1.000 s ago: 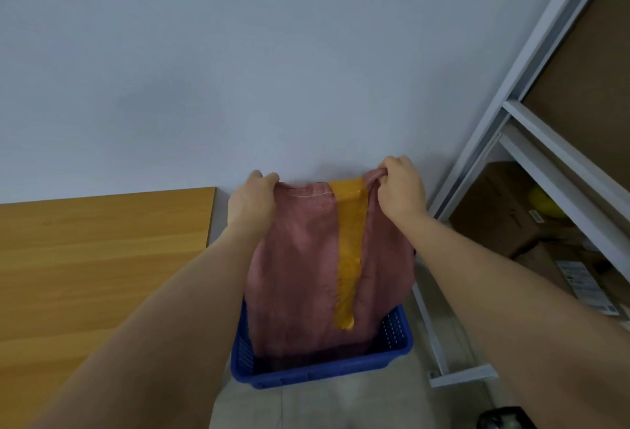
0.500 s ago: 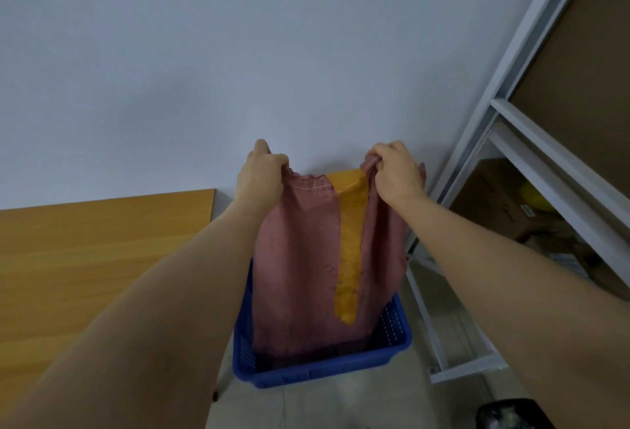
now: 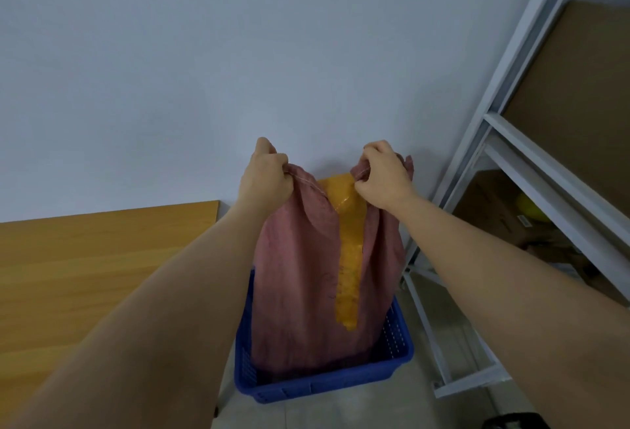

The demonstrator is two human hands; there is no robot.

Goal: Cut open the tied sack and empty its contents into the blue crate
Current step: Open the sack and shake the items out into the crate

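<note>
Biggest risk I can see: the sack [image 3: 306, 278] hangs upside down with its lower end inside the blue crate [image 3: 397, 350], and it looks limp, so anything stuck in the folds could tumble past the crate rim if it gets shaken sideways. The crate is light plastic on the floor [image 3: 375, 408] and could slide. Left hand [image 3: 264, 178] and right hand [image 3: 381, 178] each have fingers curled tight, bunching an upper corner above the crate; a slip drops the cloth. Wooden table [image 3: 85, 275] left of the crate, white wall [image 3: 238, 53] behind, metal shelving [image 3: 504, 128] with cardboard boxes [image 3: 494, 207] to its right.
</note>
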